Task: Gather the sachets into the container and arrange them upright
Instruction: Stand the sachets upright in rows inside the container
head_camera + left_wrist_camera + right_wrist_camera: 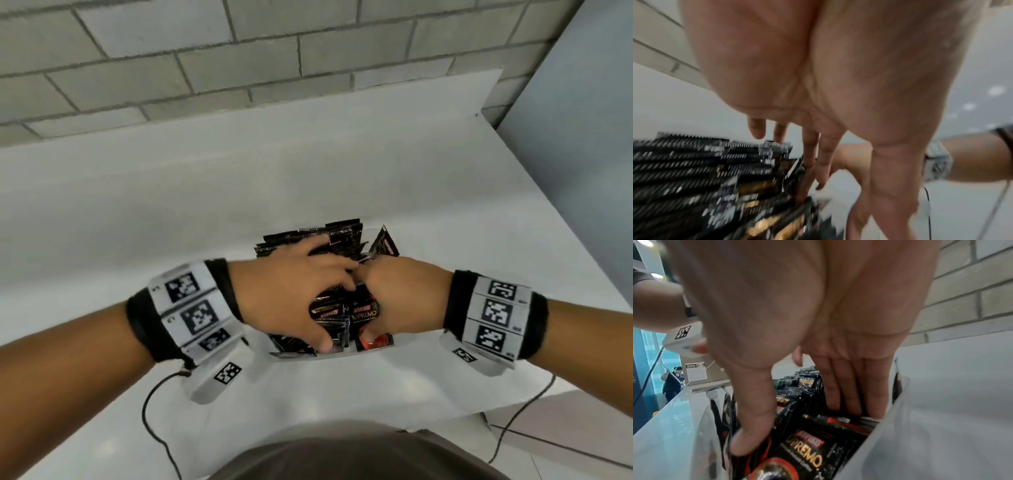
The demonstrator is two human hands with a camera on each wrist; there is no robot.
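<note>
A clear plastic container (298, 356) on the white table is packed with black sachets (342, 233), most standing on edge in rows. My left hand (322, 298) lies over the row, straight fingers (809, 170) pushed down among the sachet tops (694, 170) and thumb at the near end. My right hand (376, 301) reaches into the near right corner. Its fingers (849, 399) sit behind a leaning "SUPREMO" sachet (809, 456) and its thumb presses the front, pinching it. One sachet (387, 243) leans at the far right corner. The container's wall (920, 418) is translucent.
The white table (171, 205) stretches to a grey brick wall (205, 68) behind. Its right edge (565, 246) runs diagonally beside a grey panel. Black cables (150, 411) hang from both wrist units near the front edge. A person (673, 382) stands far off.
</note>
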